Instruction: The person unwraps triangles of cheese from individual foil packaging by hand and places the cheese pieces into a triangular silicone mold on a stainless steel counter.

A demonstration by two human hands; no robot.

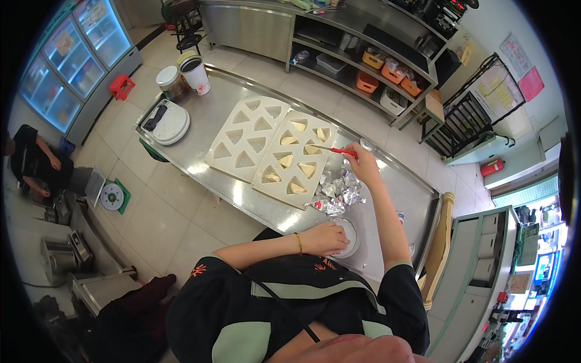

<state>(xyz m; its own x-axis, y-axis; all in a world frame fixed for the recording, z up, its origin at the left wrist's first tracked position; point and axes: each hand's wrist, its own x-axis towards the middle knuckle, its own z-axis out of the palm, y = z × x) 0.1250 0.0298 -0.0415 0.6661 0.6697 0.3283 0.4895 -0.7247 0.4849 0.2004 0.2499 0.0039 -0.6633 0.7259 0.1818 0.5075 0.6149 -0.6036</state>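
Observation:
My right hand [360,162] holds a red-handled tool [342,151], perhaps a small knife, whose thin tip reaches over a wedge-shaped cavity of the right white mold [296,156]. Pale wedge pieces, such as this one [307,169], lie in that mold's cavities. Beside it, the left white mold [232,155] has wedge cavities without such pieces. My left hand [327,238] rests palm down on a round white container [350,236] near the table edge; its fingertips are partly hidden. Crumpled silver foil wrappers [336,193] are heaped between the mold and the container.
The steel table [204,179] has a raised rim. At its far left stand a round white-topped appliance [170,125], a lidded jar [170,81] and a tall paper cup [195,75]. A wooden chair back [439,249] touches the right end. Another person [43,154] is at the left.

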